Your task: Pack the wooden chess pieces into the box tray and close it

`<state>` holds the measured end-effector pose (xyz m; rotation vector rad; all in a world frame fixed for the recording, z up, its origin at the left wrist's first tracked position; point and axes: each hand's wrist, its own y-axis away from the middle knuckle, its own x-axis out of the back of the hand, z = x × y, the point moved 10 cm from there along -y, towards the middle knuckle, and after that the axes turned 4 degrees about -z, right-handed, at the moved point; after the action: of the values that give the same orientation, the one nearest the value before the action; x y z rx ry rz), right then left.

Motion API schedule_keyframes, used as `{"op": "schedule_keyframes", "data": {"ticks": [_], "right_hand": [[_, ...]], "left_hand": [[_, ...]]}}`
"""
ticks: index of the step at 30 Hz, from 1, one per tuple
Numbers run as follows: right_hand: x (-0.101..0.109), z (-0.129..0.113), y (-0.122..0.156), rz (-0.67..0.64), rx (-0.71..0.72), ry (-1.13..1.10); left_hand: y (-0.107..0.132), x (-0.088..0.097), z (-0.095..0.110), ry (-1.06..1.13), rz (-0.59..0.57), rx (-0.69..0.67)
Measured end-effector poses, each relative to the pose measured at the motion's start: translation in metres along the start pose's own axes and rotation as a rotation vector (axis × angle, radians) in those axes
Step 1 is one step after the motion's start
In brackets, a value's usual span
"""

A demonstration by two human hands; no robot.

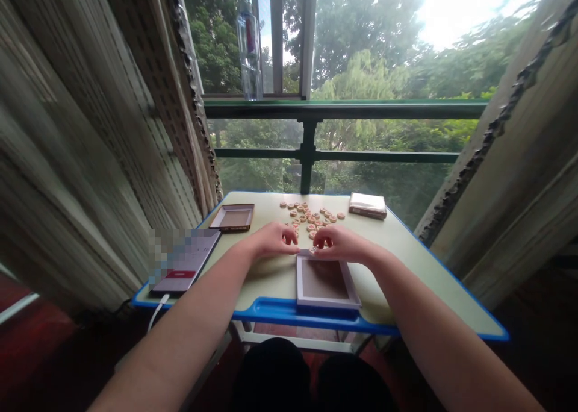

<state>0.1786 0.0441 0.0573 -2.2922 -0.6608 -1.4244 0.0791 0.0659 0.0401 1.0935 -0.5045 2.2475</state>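
Round wooden Chinese chess pieces (311,219) lie scattered over the far middle of the table. Above the far edge of an open, shallow box tray (328,303), my right hand (338,243) pinches a single Chinese chess piece (312,250) between thumb and fingers. My left hand (272,238) is just left of the tray's far corner, beside the nearest pieces. Its fingers are curled, with a gap between thumb and forefinger. Something reddish shows in that gap, but whether the hand touches it is unclear. The tray's visible floor is brown.
At the table's far left lies a box lid (220,226), with a tablet (187,261) and its white cable (157,309) nearer me. A small flat box (367,205) sits at the far right. Blue trim edges the table (406,279). Beyond stands a green railing (361,109).
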Motion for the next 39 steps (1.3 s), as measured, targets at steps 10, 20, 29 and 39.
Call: {"op": "schedule_keyframes", "data": {"ticks": [10, 20, 29, 39], "right_hand": [[-0.003, -0.013, 0.0, 0.014, 0.043, 0.028], [-0.02, -0.035, 0.001, 0.038, 0.223, 0.143], [-0.027, -0.033, -0.002, 0.093, 0.204, 0.194], [-0.027, -0.031, -0.003, 0.096, 0.2, 0.2]], "left_hand": [[0.0, -0.016, -0.001, 0.039, -0.122, 0.039], [-0.004, -0.014, -0.009, -0.002, -0.091, 0.047], [-0.006, -0.013, -0.009, -0.015, -0.084, 0.03], [-0.006, -0.014, -0.013, 0.018, -0.103, 0.049]]}}
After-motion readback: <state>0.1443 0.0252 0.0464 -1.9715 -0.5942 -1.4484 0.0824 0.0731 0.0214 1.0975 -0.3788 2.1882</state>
